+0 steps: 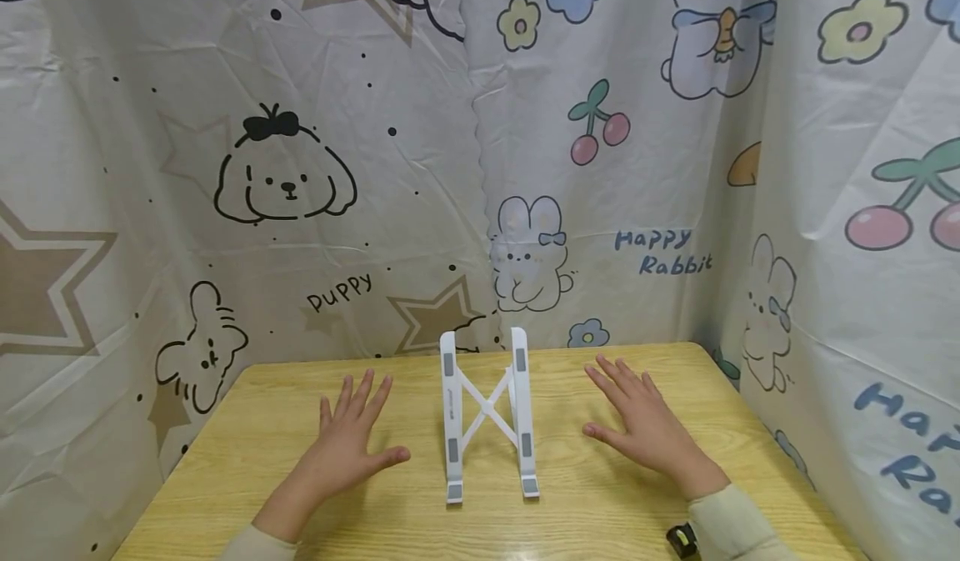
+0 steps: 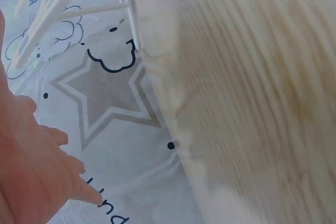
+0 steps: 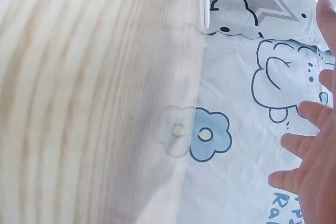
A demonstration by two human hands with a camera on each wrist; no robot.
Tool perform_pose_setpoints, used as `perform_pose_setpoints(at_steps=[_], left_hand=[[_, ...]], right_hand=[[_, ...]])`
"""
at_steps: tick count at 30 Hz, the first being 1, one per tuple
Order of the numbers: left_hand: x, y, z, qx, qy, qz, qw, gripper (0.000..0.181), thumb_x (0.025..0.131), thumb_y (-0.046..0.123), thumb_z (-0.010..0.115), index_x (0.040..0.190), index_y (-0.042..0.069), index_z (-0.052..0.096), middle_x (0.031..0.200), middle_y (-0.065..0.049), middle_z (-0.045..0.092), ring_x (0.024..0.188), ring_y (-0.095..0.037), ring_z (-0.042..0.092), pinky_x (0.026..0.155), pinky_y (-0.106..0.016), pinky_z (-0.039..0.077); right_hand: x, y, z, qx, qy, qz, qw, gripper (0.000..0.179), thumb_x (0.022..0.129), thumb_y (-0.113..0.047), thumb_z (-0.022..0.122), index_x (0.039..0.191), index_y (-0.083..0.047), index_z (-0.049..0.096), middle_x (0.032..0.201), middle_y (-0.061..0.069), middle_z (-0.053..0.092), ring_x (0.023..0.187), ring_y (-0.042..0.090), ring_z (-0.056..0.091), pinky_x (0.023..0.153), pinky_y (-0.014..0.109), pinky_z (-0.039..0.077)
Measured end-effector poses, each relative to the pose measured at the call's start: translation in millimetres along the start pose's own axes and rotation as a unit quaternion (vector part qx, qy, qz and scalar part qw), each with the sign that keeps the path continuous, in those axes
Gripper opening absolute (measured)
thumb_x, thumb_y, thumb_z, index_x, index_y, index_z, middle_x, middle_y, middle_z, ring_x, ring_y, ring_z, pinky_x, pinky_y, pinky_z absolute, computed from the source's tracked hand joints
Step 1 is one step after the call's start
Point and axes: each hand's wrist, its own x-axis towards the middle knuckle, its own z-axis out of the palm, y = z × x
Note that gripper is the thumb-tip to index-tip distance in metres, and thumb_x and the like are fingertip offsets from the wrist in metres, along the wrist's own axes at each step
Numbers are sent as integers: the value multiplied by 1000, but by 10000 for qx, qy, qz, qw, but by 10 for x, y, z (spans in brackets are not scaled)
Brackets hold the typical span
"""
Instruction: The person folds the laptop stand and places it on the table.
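The left hand [image 1: 348, 444] is hovering over the table [image 1: 585, 511] with its grip opening wide, the fingers spreading forward and the thumb pointing toward the white stand [image 1: 487, 408]; it is holding nothing. The right hand [image 1: 645, 423] is hovering on the other side, its grip also spreading wide and holding nothing, its thumb pointing back toward the stand. Neither hand is touching the stand, which is sitting between them around the middle of the table.

The stand's two long rails are running side by side and sloping upward away from the person, with an X-shaped brace joining them. Grey pads [image 1: 527, 444] are lining the rails, and short lips are turning up at the near ends. Both wrist views are showing part of the stand at the top.

Pale sleeves [image 1: 731, 523] are covering the forearms, and a small black object [image 1: 682, 540] is showing beside the right cuff. Behind the table, a printed curtain [image 1: 420, 86] is hanging, carrying stars, puppies, rabbits, flowers and cherries.
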Motion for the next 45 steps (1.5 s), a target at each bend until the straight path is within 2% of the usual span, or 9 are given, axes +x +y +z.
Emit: perform_pose_setpoints(at_steps=[4, 8, 14, 20, 26, 33, 38, 42, 45], left_hand=[[5, 49, -6, -503, 41, -59, 9987, 108, 86, 65, 71, 166, 28, 10, 172, -17, 9, 154, -52, 1, 110, -84, 2], [22, 86, -6, -1176, 54, -102, 9930, 105, 89, 55, 73, 167, 21, 11, 171, -18, 12, 154, -52, 6, 112, -83, 9], [56, 140, -7, -2120, -49, -293, 9768, 98, 93, 43, 74, 165, 14, 16, 168, -22, 20, 151, -52, 19, 115, -75, 23], [93, 154, 39, -2848, -84, -409, 9577, 89, 97, 35, 71, 165, 16, 18, 166, -19, 29, 151, -47, 25, 117, -72, 25], [120, 185, 47, -3718, -243, -781, 9247, 79, 101, 30, 67, 164, 16, 21, 164, -19, 34, 151, -45, 30, 117, -67, 31], [157, 268, 68, -4169, -163, -917, 9042, 71, 100, 23, 68, 159, 10, 32, 153, -22, 47, 142, -42, 44, 112, -53, 45], [153, 306, 88, -4643, -330, -995, 8794, 66, 102, 22, 66, 158, 8, 34, 152, -24, 47, 136, -38, 51, 108, -43, 51], [152, 319, 90, -4899, -482, -1060, 8640, 63, 104, 24, 63, 158, 9, 34, 153, -27, 45, 134, -38, 53, 107, -49, 51], [165, 334, 95, -5002, -524, -1080, 8576, 62, 104, 23, 62, 157, 8, 35, 152, -27, 45, 134, -39, 53, 107, -55, 50]], right_hand=[[0, 0, 17, 215, -8, 77, 9997, 90, 89, -55, 75, 162, -24, 33, 168, 8, 30, 152, 42, 28, 119, 70, 21], [16, -7, 37, 465, 60, 88, 9989, 88, 91, -51, 75, 162, -22, 32, 166, 10, 32, 150, 40, 33, 117, 67, 29], [28, -30, 79, 1209, -3, 385, 9919, 86, 93, -55, 71, 162, -23, 31, 165, 10, 35, 148, 41, 37, 114, 68, 35], [50, -70, 111, 1935, 23, 742, 9783, 82, 93, -51, 71, 161, -22, 34, 160, 11, 42, 141, 40, 46, 109, 67, 42], [86, -126, 116, 2662, 0, 948, 9592, 78, 94, -43, 73, 158, -19, 37, 153, 14, 50, 132, 39, 55, 103, 61, 50], [98, -171, 128, 3502, -134, 1099, 9301, 68, 96, -30, 73, 155, -17, 42, 145, 19, 56, 126, 41, 60, 99, 42, 57], [119, -209, 149, 4036, -351, 1206, 9063, 64, 97, -26, 72, 154, -14, 43, 143, 23, 56, 124, 40, 61, 94, 30, 58], [146, -251, 163, 4344, -469, 1364, 8891, 63, 98, -25, 71, 153, -14, 43, 142, 25, 55, 121, 36, 63, 91, 30, 59], [168, -278, 179, 4553, -520, 1461, 8767, 62, 99, -24, 71, 153, -13, 43, 142, 27, 54, 121, 35, 63, 90, 35, 60]])
